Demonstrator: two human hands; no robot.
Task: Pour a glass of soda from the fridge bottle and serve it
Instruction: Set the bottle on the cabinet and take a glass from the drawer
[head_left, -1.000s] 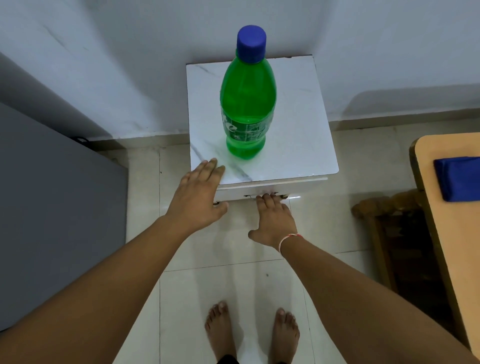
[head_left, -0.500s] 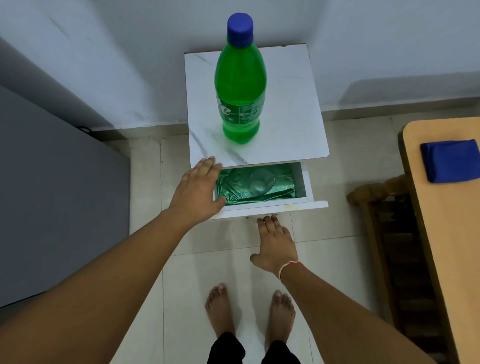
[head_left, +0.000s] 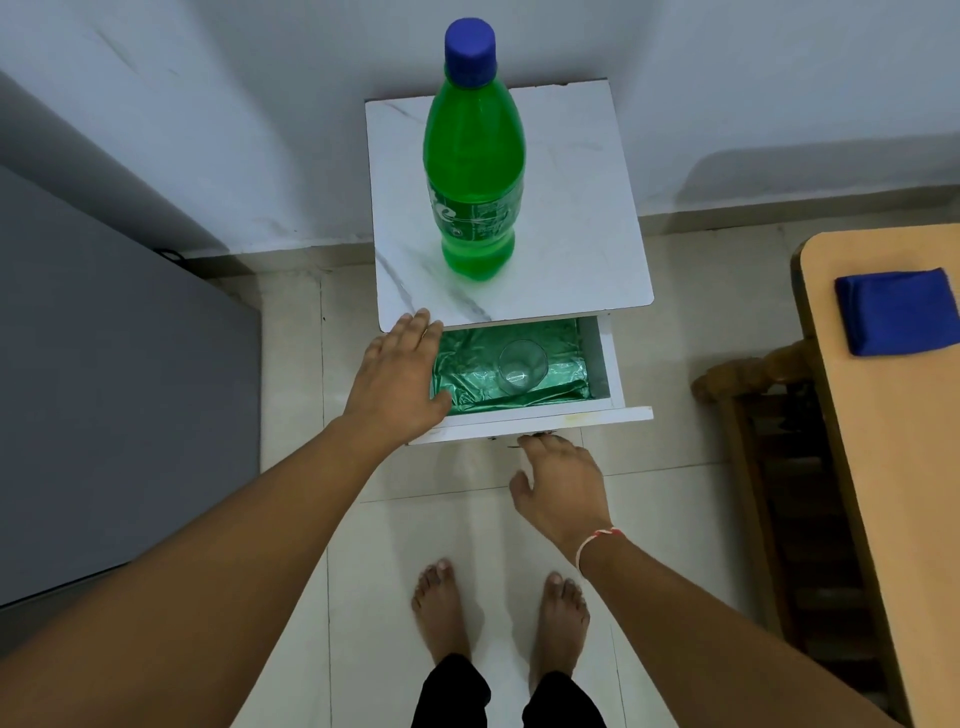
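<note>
A green soda bottle (head_left: 472, 171) with a blue cap stands upright on the small white marble-patterned cabinet (head_left: 571, 208). Below the top, the cabinet's drawer (head_left: 605, 413) is pulled out and lined with shiny green foil. A clear empty glass (head_left: 521, 366) stands upright in the drawer. My left hand (head_left: 397, 379) lies flat with fingers apart over the cabinet's front left corner and the drawer's left end, holding nothing. My right hand (head_left: 563, 486) is at the drawer front, fingertips hooked on the dark handle under its edge.
A grey fridge (head_left: 104, 389) fills the left side. At the right stands a wooden table (head_left: 893, 493) with a folded blue cloth (head_left: 898, 312) on it, and a wooden chair (head_left: 769, 467) beside it. My bare feet are on the tiled floor (head_left: 441, 519) below the drawer.
The drawer has gone from shut to pulled out, drawn toward me by my right hand, which uncovers the glass on the green lining. My left hand has stayed at the cabinet's front left corner.
</note>
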